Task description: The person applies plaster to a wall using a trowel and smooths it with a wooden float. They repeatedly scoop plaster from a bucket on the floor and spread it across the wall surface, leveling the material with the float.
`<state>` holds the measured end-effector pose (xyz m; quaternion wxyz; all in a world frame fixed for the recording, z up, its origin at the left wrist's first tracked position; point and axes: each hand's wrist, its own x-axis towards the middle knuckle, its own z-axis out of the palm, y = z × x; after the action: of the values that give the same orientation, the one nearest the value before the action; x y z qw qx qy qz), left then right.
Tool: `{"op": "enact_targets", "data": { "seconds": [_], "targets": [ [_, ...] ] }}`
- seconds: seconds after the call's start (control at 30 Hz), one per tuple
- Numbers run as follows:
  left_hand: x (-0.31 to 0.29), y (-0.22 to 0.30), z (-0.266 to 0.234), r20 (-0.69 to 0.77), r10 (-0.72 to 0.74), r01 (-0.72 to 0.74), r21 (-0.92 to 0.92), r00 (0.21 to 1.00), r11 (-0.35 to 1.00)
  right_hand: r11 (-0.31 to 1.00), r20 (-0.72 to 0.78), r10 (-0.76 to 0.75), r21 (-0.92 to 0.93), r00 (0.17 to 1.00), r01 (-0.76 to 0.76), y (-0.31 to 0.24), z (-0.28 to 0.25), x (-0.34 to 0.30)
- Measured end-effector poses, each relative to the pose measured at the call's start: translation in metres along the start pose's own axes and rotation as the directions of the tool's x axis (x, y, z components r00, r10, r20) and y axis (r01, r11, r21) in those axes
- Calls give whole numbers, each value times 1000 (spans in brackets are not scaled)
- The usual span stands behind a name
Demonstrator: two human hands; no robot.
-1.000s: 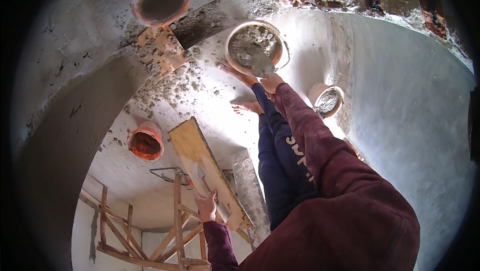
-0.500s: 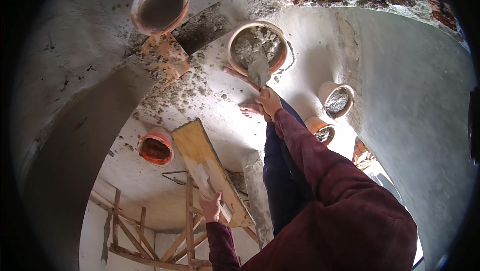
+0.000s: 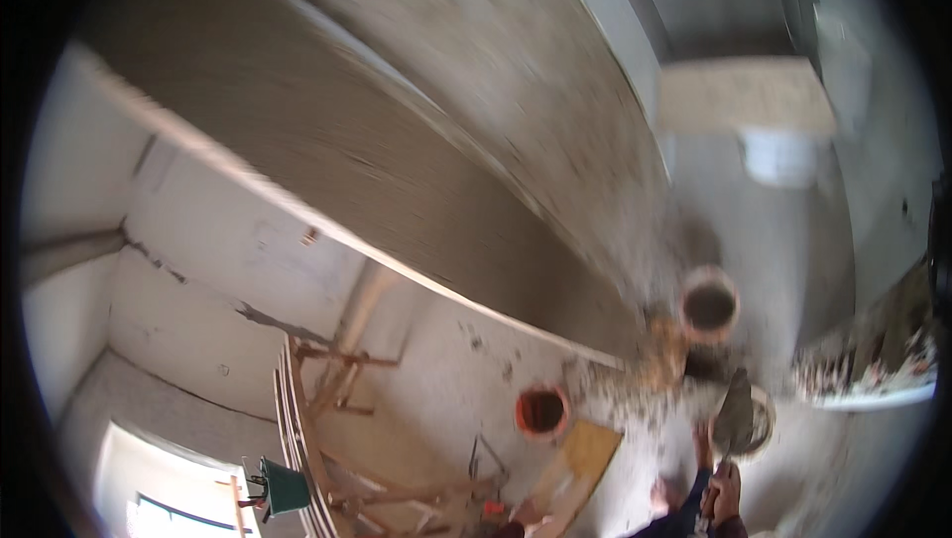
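My right hand (image 3: 724,493) is closed round the handle of a trowel (image 3: 736,417) at the lower right. The trowel's pointed blade looks grey with mortar and overlaps the rim of a round mortar bucket (image 3: 766,435). At the lower edge, my left hand (image 3: 529,516) grips a long yellowish wooden board (image 3: 597,451), which is tilted. Motion blur and the picture's edge hide part of that hand and the lower board. A bare foot (image 3: 666,494) shows between the board and the bucket.
A bucket of grey mix (image 3: 709,308) stands beyond the mortar bucket. An orange-red bucket (image 3: 541,411) is near the board. Wooden trestle framing (image 3: 397,483) and a green bucket (image 3: 286,486) are at lower left. A large curved plastered arch (image 3: 397,191) spans the view.
The view has swung up and left, bringing in the arch, window and green bucket. Both hands now appear lower in the picture. The trowel blade, earlier pointing into the mortar bucket, reaches across it.
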<state>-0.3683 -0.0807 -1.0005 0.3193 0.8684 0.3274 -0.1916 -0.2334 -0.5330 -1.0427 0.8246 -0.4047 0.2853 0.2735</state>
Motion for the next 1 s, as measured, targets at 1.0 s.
{"op": "enact_targets", "data": {
  "seconds": [1.0],
  "targets": [
    [-95, 30, -81, -492, -571, -47, -783, 657, 620, -233, 556, -770, 211, -313, 949, -327, 627, -94]
  ]
}}
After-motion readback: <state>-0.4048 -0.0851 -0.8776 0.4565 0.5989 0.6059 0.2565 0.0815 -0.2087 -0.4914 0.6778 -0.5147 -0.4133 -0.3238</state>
